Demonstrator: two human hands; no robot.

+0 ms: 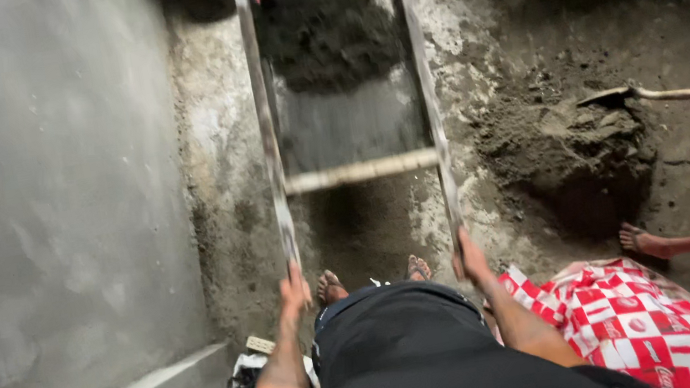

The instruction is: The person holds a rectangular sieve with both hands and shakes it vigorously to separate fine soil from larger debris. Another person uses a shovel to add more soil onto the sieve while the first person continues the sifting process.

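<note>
I look down at a long wooden frame [360,169] lying on the ground ahead of my feet, with two side rails and a crossbar. My left hand [293,293] grips the near end of the left rail. On the near end of the right rail my right hand [469,259] is closed. Dark sand [326,31] lies heaped on the mesh at the frame's far end; the near part of the mesh is bare. My sandalled feet stand between the rails.
A grey plastered wall [45,223] runs along the left. A mound of dark sand [574,153] sits right of the frame with a shovel [670,92] resting on it. Another person's bare feet [675,236] stand at right, beside a red-and-white checked sack [642,322].
</note>
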